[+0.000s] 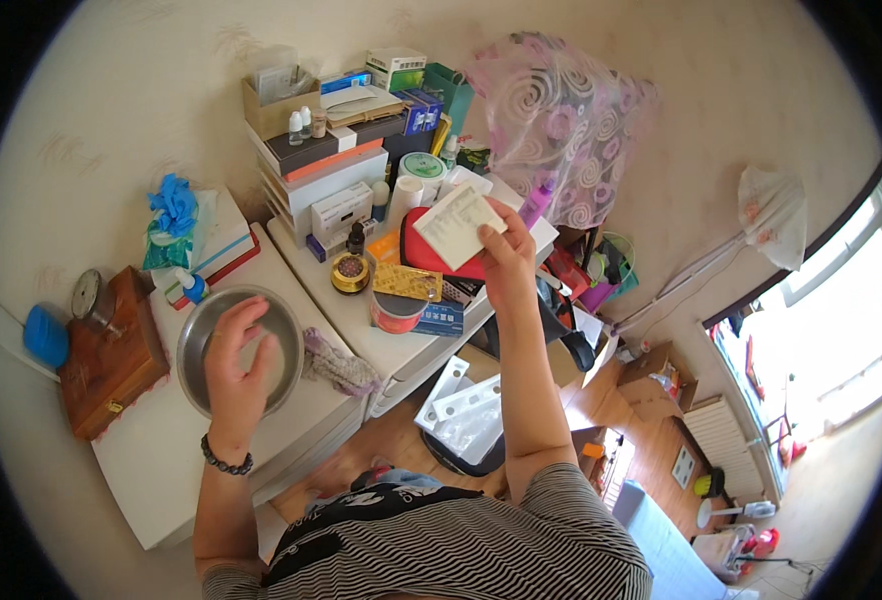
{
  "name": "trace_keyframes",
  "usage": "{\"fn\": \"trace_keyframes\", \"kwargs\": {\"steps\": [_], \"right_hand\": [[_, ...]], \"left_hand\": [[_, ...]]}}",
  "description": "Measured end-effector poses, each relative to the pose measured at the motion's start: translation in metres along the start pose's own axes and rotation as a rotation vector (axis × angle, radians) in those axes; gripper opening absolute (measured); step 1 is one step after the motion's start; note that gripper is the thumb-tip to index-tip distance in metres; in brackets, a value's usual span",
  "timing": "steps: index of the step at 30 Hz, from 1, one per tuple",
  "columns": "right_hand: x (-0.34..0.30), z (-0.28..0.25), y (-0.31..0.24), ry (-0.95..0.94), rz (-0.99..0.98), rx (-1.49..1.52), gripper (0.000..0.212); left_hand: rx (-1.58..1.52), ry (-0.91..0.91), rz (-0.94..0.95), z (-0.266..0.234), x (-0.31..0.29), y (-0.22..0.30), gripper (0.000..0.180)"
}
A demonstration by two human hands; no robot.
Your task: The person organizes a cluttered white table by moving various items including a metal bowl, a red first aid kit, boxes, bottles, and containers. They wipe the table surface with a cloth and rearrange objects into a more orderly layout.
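Currently, from the head view: flat pale box (451, 228) raised over a red case (421, 260), up and to my right of a metal bowl (192, 350). From my right hand (509, 258), the box juts leftward; its long axis slants from near-left to far-right. Right hand clearly the nearer, already on it; left hand (239, 365) well apart, off to the left above the bowl.

Grip, right: thumb on the printed face, fingers behind, clamped on the box's right end. Grip, left: fingers loosely curled, thumb standing apart, nothing visible between; bowl contact, cannot tell.
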State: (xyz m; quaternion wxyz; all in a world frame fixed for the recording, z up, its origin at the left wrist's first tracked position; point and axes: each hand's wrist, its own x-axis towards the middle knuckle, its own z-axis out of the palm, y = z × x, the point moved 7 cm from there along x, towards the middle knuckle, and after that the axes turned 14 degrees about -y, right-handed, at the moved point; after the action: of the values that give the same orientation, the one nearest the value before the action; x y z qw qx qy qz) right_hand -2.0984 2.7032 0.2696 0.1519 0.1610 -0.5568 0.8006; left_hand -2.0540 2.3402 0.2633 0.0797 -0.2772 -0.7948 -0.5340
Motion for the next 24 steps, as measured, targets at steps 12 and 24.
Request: {"fn": "trace_keyframes", "kwargs": {"steps": [12,24], "right_hand": [[-0.053,0.194,0.028,-0.506,0.023,-0.264,0.054],[-0.046,0.275,0.084,-0.634,0.115,-0.386,0.056]], "left_hand": [[-0.646,0.077,-0.066,0.008,0.009,-0.003,0.059],[-1.191,0.057,-0.081,-0.053,-0.045,-0.040,0.053]]}}
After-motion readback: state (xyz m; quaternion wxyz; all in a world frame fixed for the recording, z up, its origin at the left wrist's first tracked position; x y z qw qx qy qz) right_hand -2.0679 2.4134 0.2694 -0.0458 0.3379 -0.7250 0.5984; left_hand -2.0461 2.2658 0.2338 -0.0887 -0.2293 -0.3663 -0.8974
